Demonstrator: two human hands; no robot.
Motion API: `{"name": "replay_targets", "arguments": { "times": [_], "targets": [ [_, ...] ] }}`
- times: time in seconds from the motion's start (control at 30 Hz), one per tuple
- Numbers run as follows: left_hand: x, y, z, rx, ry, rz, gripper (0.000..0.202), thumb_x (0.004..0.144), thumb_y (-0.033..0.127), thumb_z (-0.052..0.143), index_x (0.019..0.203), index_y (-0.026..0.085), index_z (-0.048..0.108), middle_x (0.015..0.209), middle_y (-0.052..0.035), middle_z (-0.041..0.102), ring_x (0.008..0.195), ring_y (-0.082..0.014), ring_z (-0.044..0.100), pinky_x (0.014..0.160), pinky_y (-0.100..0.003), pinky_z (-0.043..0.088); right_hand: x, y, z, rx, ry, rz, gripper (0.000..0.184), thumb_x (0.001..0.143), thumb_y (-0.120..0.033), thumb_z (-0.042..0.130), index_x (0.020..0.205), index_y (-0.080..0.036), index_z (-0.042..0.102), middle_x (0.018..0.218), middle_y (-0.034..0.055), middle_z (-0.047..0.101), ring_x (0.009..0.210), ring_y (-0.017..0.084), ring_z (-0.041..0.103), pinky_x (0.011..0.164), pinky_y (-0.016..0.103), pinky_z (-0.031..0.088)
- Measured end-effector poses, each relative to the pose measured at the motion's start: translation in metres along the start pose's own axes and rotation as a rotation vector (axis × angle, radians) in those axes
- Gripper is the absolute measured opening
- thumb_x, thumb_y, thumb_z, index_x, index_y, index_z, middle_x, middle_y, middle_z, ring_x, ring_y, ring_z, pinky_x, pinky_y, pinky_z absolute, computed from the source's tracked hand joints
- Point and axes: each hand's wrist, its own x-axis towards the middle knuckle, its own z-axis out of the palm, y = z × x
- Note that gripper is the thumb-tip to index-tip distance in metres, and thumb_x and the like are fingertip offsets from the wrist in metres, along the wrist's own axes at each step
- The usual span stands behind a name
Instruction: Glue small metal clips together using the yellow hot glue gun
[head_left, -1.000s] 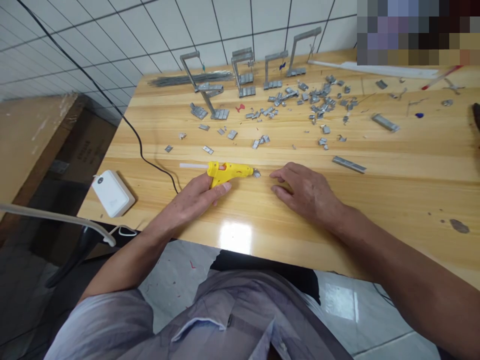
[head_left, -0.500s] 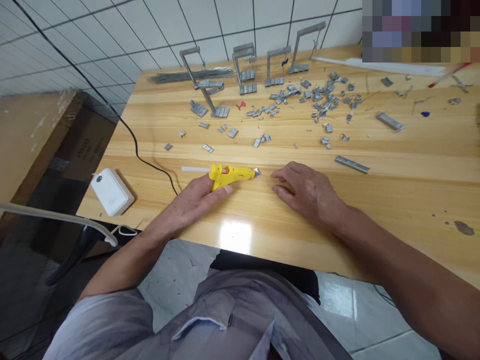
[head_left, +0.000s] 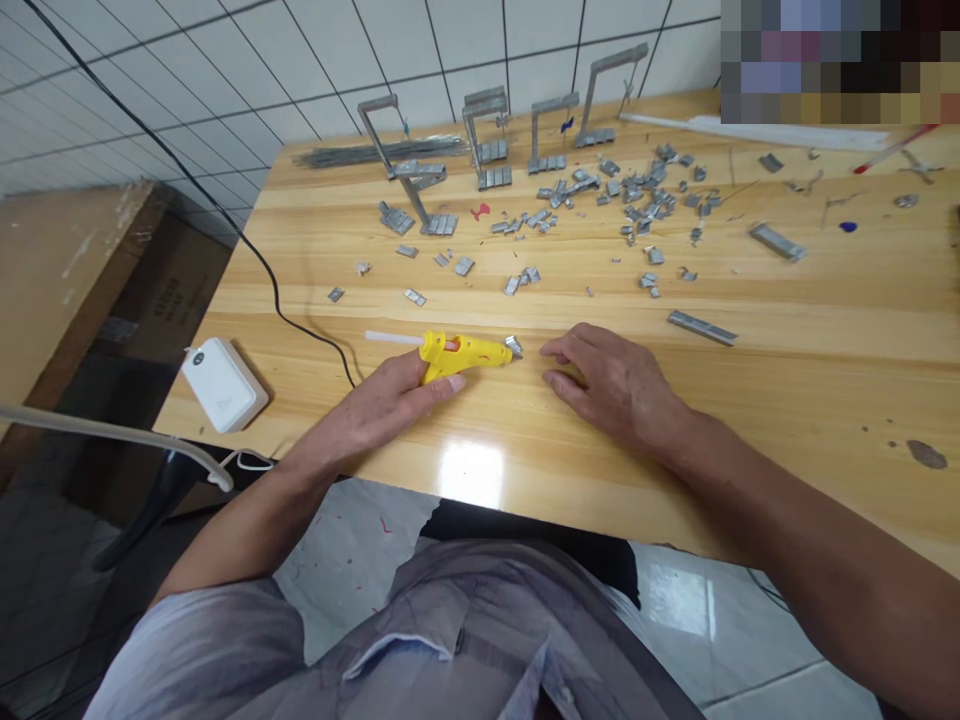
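Note:
My left hand is wrapped round the handle of a yellow glue gun, whose nozzle points right. A whitish glue stick juts from its back end. At the nozzle tip lies a small silvery metal piece; whether the two touch I cannot tell. To the right of the nozzle, my right hand rests on the table with its fingers curved and a gap between thumb and forefinger. Nothing shows between those fingers.
Several grey angled metal stands line the back of the wooden table. Small metal pieces are scattered in the middle. Metal strips lie at right. A white power bank and black cable are at left.
The glue gun's nozzle has dipped slightly toward me, and more of the silvery piece shows at its tip. My right hand stays in place.

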Motion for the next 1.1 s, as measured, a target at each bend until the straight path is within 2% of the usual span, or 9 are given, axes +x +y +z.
{"name": "replay_targets", "arguments": {
  "times": [0.13, 0.3, 0.4, 0.53, 0.77, 1.0, 1.1],
  "targets": [
    [0.003, -0.007, -0.002, 0.021, 0.029, -0.001, 0.047, 0.099, 0.066, 0.056, 0.107, 0.022, 0.073, 0.088, -0.005, 0.074, 0.087, -0.0257, 0.068, 0.073, -0.033, 0.051, 0.0, 0.0, 0.0, 0.009, -0.005, 0.003, 0.021, 0.098, -0.025, 0.057, 0.113, -0.02, 0.071, 0.105, 0.0112, 0.076, 0.099, 0.027, 0.07, 0.08, 0.037, 0.053],
    [0.005, 0.005, -0.005, 0.075, 0.025, 0.016, 0.053, 0.101, 0.066, 0.052, 0.121, 0.02, 0.07, 0.108, -0.0079, 0.075, 0.098, -0.0264, 0.069, 0.081, -0.033, 0.053, 0.0, 0.0, 0.0, -0.009, 0.011, -0.004, 0.021, 0.098, -0.025, 0.057, 0.112, -0.019, 0.071, 0.103, 0.0109, 0.075, 0.098, 0.027, 0.07, 0.078, 0.036, 0.053],
    [0.003, 0.01, -0.006, 0.119, 0.003, 0.031, 0.057, 0.102, 0.068, 0.049, 0.123, 0.02, 0.07, 0.109, -0.0092, 0.075, 0.099, -0.0273, 0.069, 0.082, -0.035, 0.054, 0.0, -0.001, 0.001, -0.01, 0.006, -0.001, 0.021, 0.098, -0.025, 0.057, 0.112, -0.02, 0.071, 0.103, 0.0104, 0.075, 0.097, 0.026, 0.07, 0.077, 0.035, 0.052],
    [0.002, 0.007, -0.01, 0.145, -0.011, 0.046, 0.054, 0.101, 0.067, 0.05, 0.122, 0.021, 0.07, 0.111, -0.0081, 0.075, 0.099, -0.0268, 0.068, 0.082, -0.033, 0.053, 0.0, -0.001, 0.001, -0.011, 0.011, 0.006, 0.021, 0.098, -0.024, 0.057, 0.112, -0.02, 0.071, 0.103, 0.0104, 0.075, 0.097, 0.026, 0.069, 0.076, 0.035, 0.051],
    [0.009, 0.01, -0.017, 0.286, 0.04, 0.091, 0.051, 0.101, 0.066, 0.048, 0.105, 0.019, 0.069, 0.095, -0.0065, 0.071, 0.085, -0.0242, 0.064, 0.077, -0.033, 0.049, 0.0, -0.001, 0.001, -0.006, 0.008, -0.004, 0.021, 0.098, -0.024, 0.056, 0.112, -0.019, 0.07, 0.103, 0.0107, 0.075, 0.097, 0.027, 0.07, 0.076, 0.035, 0.051],
    [0.032, 0.034, -0.045, 0.367, -0.112, 0.072, 0.047, 0.093, 0.066, 0.052, 0.092, 0.021, 0.065, 0.084, -0.0047, 0.067, 0.078, -0.0228, 0.06, 0.07, -0.031, 0.043, 0.001, -0.001, 0.0, -0.006, 0.012, -0.02, 0.022, 0.098, -0.024, 0.056, 0.113, -0.017, 0.071, 0.102, 0.0114, 0.075, 0.097, 0.027, 0.071, 0.077, 0.036, 0.052],
    [0.044, 0.043, -0.056, 0.419, -0.185, 0.046, 0.049, 0.09, 0.068, 0.055, 0.079, 0.021, 0.06, 0.073, -0.003, 0.059, 0.069, -0.0199, 0.054, 0.064, -0.031, 0.04, 0.0, -0.001, 0.0, -0.008, 0.016, -0.02, 0.022, 0.098, -0.024, 0.055, 0.113, -0.018, 0.071, 0.102, 0.0111, 0.075, 0.096, 0.027, 0.071, 0.076, 0.036, 0.053]
  ]
}}
